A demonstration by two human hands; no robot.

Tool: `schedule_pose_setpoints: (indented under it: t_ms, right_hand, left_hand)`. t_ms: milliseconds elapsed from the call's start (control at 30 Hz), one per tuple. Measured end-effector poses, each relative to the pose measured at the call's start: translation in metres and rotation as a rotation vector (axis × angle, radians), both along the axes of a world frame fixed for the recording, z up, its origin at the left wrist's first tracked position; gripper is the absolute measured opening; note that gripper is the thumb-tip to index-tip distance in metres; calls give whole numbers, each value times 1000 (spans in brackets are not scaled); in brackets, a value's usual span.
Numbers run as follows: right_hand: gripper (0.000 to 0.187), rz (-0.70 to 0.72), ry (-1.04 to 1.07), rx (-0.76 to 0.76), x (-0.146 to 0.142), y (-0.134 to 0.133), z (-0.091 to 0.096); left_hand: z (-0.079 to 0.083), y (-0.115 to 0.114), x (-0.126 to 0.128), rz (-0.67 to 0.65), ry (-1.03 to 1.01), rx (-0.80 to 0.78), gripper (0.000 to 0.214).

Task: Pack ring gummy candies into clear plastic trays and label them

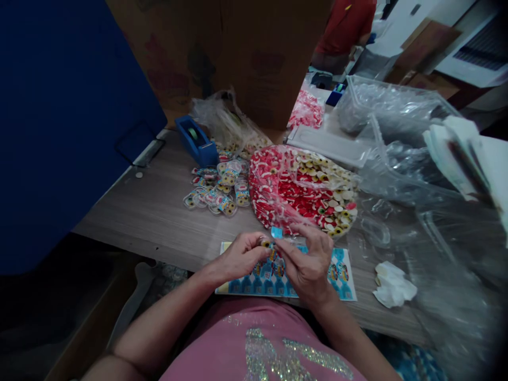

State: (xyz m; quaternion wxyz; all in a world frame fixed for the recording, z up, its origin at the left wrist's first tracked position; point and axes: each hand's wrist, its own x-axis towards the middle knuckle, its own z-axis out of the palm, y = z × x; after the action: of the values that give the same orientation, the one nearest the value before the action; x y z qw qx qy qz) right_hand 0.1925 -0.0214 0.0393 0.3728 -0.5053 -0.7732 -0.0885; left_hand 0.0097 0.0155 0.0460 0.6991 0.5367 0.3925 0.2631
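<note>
My left hand (243, 256) pinches a small clear piece (265, 244) with a yellow and black spot, mostly hidden by the fingers. Close against it, my right hand (311, 259) is closed at the fingertips on a blue sticker (277, 232), which sticks up between the two hands. Beneath both hands lies a sheet of blue printed stickers (257, 287) at the table's front. Just beyond is a clear plastic bag (286, 193) full of small red, white and yellow pieces. To its left sits a pile of small clear packs (222, 193) with printed labels.
A blue tape dispenser (196, 142) stands behind the pile, before a tall cardboard box (246, 63). A blue panel (71, 116) rises at left. Clear plastic bins (397, 106) and a crumpled white tissue (393, 284) are at right. Another person in red (345, 29) stands at the back.
</note>
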Motion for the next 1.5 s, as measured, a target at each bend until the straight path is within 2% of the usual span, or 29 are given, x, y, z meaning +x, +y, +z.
schedule_pose_setpoints:
  t_ms: [233,367,467,600,833,933,1067,1133,1200,1400,1467,1500]
  right_hand:
    - [14,46,86,-238,5,9,11]
    - [11,83,154,-328,8,11,15]
    - [10,136,285,-412,9,12,15]
    - [5,184,491,-575,10,15,13]
    - [5,247,821,-801,9,17,0]
    - [7,226,996,-810,0,11,-14]
    - [16,141,1193,-687,-13,4,-29]
    - [14,110,1155,-642,-13,5,-28]
    - [10,114,995,-624,-7,10,-18]
    - [14,327,343,-705,17,32,19]
    - [6,264,267,-603,17,31,28]
    - [3,173,248,-486,16,28,33]
  left_hand:
    - [1,0,3,-15,12,92,14]
    - [-3,0,6,28,62,167,15]
    - [-10,-2,9,100,79,204,14]
    - [-19,-7,14,244,1,169,15]
    - [-20,-13,18,312,-74,116,19]
    - [-19,-8,21,329,-133,68,21]
    - [-18,-1,29,442,-257,-41,29]
    - [-17,0,32,484,-299,-71,31]
    - [-16,0,31,459,-316,-79,30]
    - [-13,5,17,155,-109,55,22]
    - [-15,8,15,198,-111,16,20]
    - [-17,9,15,272,-136,-17,21]
